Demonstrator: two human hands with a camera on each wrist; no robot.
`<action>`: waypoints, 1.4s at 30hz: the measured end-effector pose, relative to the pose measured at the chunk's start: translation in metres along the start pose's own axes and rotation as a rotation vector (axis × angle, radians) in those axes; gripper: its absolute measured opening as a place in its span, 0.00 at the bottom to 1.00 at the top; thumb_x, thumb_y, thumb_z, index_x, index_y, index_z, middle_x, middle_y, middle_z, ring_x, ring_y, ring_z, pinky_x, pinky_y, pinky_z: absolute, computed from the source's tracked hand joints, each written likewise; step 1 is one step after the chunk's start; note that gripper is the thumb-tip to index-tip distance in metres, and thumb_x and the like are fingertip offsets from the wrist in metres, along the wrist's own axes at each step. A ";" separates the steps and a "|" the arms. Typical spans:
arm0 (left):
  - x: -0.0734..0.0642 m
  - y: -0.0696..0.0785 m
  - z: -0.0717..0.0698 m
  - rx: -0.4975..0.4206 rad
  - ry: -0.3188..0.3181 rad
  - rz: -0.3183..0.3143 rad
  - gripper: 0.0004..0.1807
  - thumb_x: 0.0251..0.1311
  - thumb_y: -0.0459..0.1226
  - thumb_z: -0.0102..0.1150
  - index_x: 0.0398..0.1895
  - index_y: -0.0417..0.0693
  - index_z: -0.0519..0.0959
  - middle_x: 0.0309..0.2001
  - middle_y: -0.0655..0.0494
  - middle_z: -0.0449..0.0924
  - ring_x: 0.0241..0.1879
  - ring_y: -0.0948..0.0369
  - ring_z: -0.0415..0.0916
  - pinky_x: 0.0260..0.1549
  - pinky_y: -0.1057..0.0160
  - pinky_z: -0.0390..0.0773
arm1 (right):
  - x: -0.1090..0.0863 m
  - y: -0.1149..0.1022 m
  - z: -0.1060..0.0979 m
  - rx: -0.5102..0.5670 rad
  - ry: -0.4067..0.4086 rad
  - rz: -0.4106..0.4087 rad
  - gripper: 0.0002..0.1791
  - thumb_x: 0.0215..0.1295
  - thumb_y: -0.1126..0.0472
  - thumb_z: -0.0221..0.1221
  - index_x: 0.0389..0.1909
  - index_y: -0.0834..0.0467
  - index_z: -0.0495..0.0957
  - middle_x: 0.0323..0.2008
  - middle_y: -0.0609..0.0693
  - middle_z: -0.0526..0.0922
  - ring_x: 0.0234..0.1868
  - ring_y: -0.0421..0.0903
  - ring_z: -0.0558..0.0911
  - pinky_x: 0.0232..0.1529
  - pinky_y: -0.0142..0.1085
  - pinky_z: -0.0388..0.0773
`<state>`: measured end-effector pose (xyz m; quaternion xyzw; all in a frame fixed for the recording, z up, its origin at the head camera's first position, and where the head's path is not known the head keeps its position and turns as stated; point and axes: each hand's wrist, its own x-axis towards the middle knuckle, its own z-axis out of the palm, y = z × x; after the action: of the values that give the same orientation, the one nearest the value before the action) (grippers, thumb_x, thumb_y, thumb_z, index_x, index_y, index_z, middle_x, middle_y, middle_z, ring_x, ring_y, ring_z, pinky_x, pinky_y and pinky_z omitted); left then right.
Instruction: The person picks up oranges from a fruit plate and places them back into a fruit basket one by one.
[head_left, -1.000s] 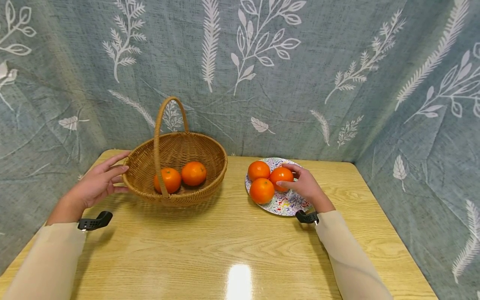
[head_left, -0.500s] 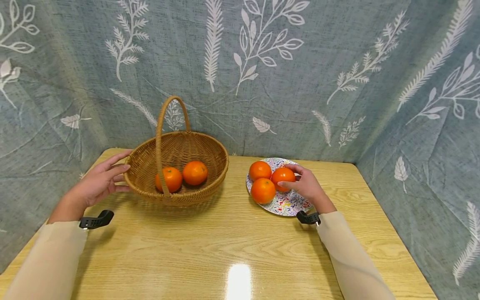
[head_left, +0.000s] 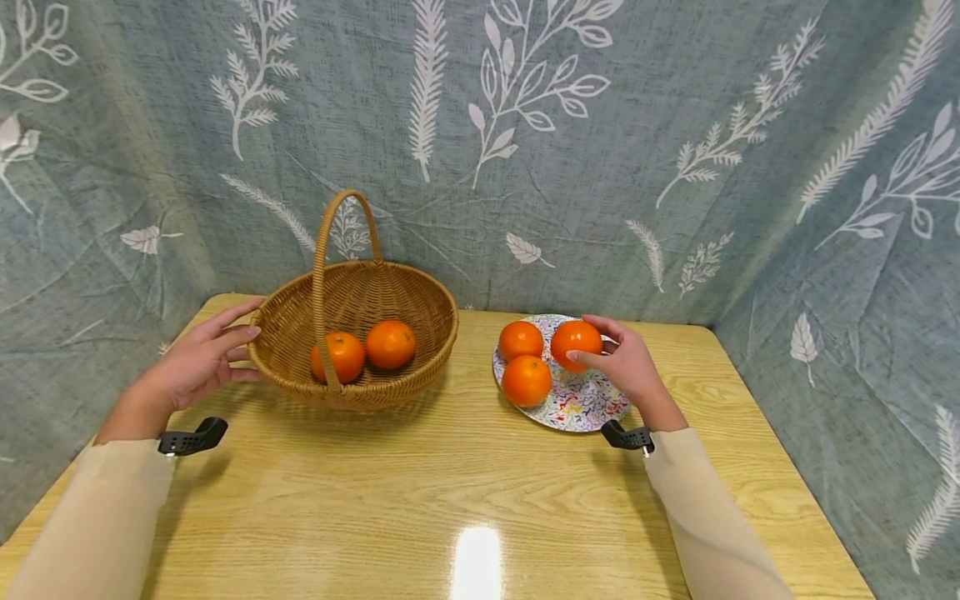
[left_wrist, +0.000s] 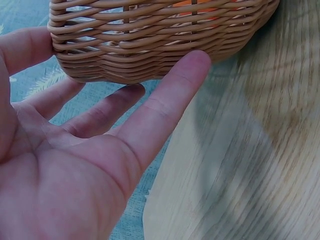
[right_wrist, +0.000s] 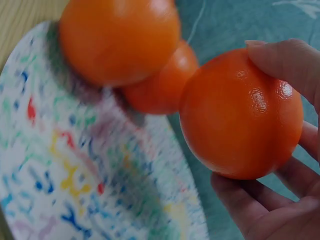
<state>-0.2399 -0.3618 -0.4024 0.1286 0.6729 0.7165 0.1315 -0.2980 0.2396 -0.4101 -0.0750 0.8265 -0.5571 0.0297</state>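
My left hand lies against the left side of a brown wicker basket, its fingers mostly straight. In the left wrist view, one fingertip touches the outside of the basket weave. Two oranges sit inside the basket below its tall handle. At the right, my right hand grips an orange between thumb and fingers, held above a speckled plate. Two more oranges rest on the plate's left part, apart from the held one.
A light wooden table carries the basket at left and the plate at right. Grey-green curtains with white leaf prints enclose the back and sides. The basket's handle arches high over its opening.
My right hand has lifted its orange and moved slightly right, away from the other two on the plate. My left hand stays at the basket.
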 end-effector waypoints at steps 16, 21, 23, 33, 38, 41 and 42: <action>-0.001 0.001 -0.001 0.031 0.011 -0.011 0.38 0.83 0.37 0.41 0.85 0.52 0.35 0.59 0.71 0.80 0.51 0.63 0.86 0.43 0.59 0.88 | -0.004 -0.051 0.028 0.149 -0.059 -0.118 0.39 0.58 0.60 0.76 0.71 0.55 0.72 0.66 0.54 0.76 0.60 0.52 0.83 0.49 0.34 0.87; -0.001 0.002 0.000 0.031 0.011 -0.012 0.38 0.83 0.37 0.41 0.85 0.52 0.35 0.59 0.71 0.80 0.51 0.63 0.86 0.43 0.58 0.88 | 0.002 -0.064 0.045 0.182 -0.083 -0.134 0.38 0.57 0.59 0.76 0.70 0.52 0.74 0.66 0.52 0.76 0.61 0.53 0.82 0.53 0.37 0.86; -0.001 0.002 0.000 0.033 0.012 -0.015 0.38 0.82 0.37 0.41 0.85 0.52 0.35 0.58 0.72 0.80 0.51 0.63 0.86 0.44 0.58 0.88 | 0.005 -0.069 0.053 0.191 -0.089 -0.145 0.38 0.57 0.59 0.76 0.70 0.51 0.74 0.66 0.52 0.76 0.61 0.53 0.82 0.55 0.40 0.85; 0.000 0.004 0.000 0.040 0.019 -0.015 0.38 0.82 0.38 0.42 0.85 0.52 0.35 0.58 0.72 0.80 0.51 0.64 0.86 0.43 0.59 0.88 | 0.019 -0.097 0.089 0.223 -0.115 -0.209 0.37 0.54 0.59 0.78 0.67 0.53 0.77 0.61 0.51 0.79 0.57 0.51 0.84 0.52 0.43 0.86; 0.000 0.004 0.001 0.042 0.018 -0.015 0.38 0.82 0.38 0.42 0.85 0.51 0.35 0.57 0.71 0.81 0.50 0.63 0.86 0.43 0.59 0.88 | 0.029 -0.109 0.109 0.244 -0.139 -0.229 0.36 0.56 0.63 0.76 0.67 0.56 0.76 0.60 0.53 0.80 0.56 0.53 0.85 0.52 0.42 0.87; -0.001 0.003 0.001 0.037 0.016 -0.013 0.38 0.82 0.37 0.41 0.85 0.51 0.34 0.57 0.70 0.82 0.50 0.63 0.86 0.43 0.59 0.88 | 0.033 -0.117 0.122 0.247 -0.155 -0.235 0.35 0.57 0.63 0.75 0.67 0.55 0.77 0.60 0.53 0.80 0.56 0.53 0.85 0.52 0.42 0.87; -0.001 0.003 0.001 0.036 0.014 -0.011 0.38 0.82 0.37 0.41 0.85 0.51 0.34 0.57 0.69 0.82 0.50 0.63 0.86 0.43 0.58 0.88 | 0.035 -0.119 0.126 0.247 -0.162 -0.242 0.35 0.57 0.63 0.75 0.67 0.55 0.77 0.60 0.53 0.80 0.57 0.53 0.85 0.52 0.43 0.87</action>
<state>-0.2383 -0.3612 -0.3992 0.1220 0.6872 0.7045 0.1285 -0.3047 0.0750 -0.3463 -0.2141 0.7316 -0.6461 0.0380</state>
